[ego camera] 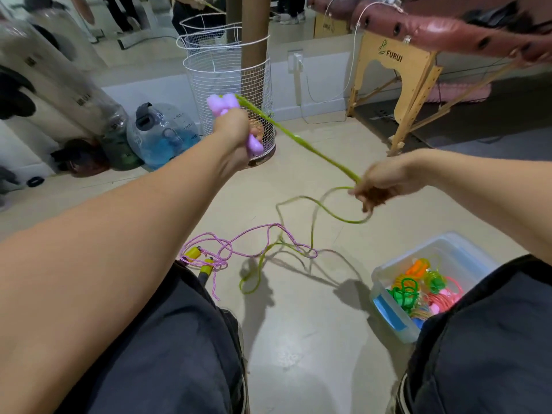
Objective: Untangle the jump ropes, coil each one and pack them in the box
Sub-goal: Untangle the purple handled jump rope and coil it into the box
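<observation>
Bright indoor light, soft floor shadows, motion blur — wide-angle edge distortion

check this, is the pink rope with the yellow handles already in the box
No, the pink rope with its yellow handles lies loose on the floor, left of the box.

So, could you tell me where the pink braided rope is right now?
The pink rope lies on the floor by the person's left knee, crossing the green rope.

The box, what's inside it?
The box holds coiled ropes in orange, green and pink. A knee covers its near corner, so anything there is hidden.
</observation>
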